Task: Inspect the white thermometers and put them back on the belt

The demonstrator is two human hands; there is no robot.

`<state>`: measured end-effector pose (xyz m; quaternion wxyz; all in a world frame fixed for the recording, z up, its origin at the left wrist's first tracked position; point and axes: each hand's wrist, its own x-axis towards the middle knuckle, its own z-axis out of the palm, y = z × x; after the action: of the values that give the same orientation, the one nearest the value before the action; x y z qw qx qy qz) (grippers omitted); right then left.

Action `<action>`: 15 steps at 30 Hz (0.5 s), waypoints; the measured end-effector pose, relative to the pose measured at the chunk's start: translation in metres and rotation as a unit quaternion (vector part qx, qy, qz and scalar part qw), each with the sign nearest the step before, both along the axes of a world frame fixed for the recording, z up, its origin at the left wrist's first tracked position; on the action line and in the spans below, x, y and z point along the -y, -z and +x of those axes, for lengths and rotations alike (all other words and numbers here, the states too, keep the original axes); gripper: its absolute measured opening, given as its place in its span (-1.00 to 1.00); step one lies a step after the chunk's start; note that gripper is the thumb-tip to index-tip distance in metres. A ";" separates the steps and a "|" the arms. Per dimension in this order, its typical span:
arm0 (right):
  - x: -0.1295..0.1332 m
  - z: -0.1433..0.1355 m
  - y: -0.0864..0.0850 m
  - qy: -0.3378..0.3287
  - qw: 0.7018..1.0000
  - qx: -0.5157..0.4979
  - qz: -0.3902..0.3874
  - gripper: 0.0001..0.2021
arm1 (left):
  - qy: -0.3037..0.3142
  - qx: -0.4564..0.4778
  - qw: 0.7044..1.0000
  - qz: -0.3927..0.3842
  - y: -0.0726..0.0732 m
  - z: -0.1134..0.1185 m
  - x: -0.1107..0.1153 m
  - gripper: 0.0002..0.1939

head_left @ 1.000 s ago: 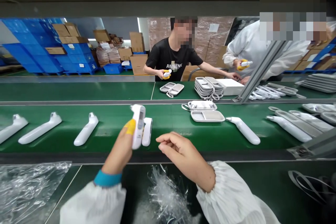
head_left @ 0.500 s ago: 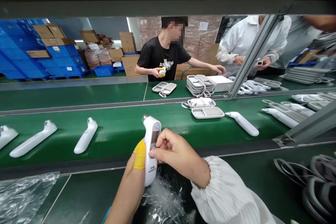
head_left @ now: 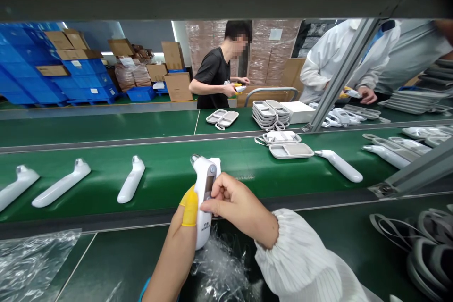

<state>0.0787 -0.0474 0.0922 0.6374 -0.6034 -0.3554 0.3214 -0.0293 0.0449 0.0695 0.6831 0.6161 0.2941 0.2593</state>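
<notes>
A white handheld thermometer (head_left: 204, 212) stands upright in my left hand (head_left: 187, 217), whose thumb wears a yellow finger cot. My right hand (head_left: 230, 200) is closed in a pinch at the thermometer's front, just below its small screen; what the fingertips hold, if anything, is hidden. Another white piece shows behind the thermometer's head. Crumpled clear plastic (head_left: 221, 264) lies under my hands. More white thermometers (head_left: 131, 180) lie on the green belt (head_left: 170, 174) to the left, and one (head_left: 339, 165) lies to the right.
Open grey cases (head_left: 291, 151) lie on the belt, with stacked cases (head_left: 271, 115) beyond. A slanted metal post (head_left: 345, 73) stands at the right, near dark cases with straps (head_left: 424, 255). A plastic sheet (head_left: 31, 264) lies at the left. Other people work across the line.
The thermometers and open cases on the belt have shifted right. The person in black has turned and drawn an arm back. My hands have barely moved.
</notes>
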 end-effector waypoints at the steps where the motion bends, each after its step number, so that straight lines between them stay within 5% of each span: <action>1: -0.001 0.001 0.002 -0.014 1.000 -0.017 0.007 -0.74 | -0.002 -0.006 1.000 -0.004 0.000 0.000 -0.001 -0.48; 4: 0.001 0.003 0.003 -0.033 0.999 -0.025 0.012 -0.88 | -0.018 -0.022 1.000 -0.009 -0.002 0.002 -0.003 -0.45; 7: 0.005 -0.003 -0.002 -0.001 0.992 0.125 -0.013 -0.95 | -0.048 -0.020 0.997 0.049 -0.005 0.004 -0.002 -0.47; 12: 0.002 -0.011 -0.008 0.069 0.922 0.374 -0.075 -0.87 | -0.047 -0.038 0.991 0.118 -0.005 0.000 0.001 -0.51; 15: 0.001 0.000 -0.002 0.129 0.868 0.450 -0.165 -0.87 | -0.060 -0.051 0.987 0.143 0.004 -0.001 -0.020 -0.51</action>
<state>0.0785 -0.0483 0.0937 0.3355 -0.8194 -0.4645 -0.0162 -0.0298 0.0653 0.0656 0.5553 0.7012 0.3250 0.3071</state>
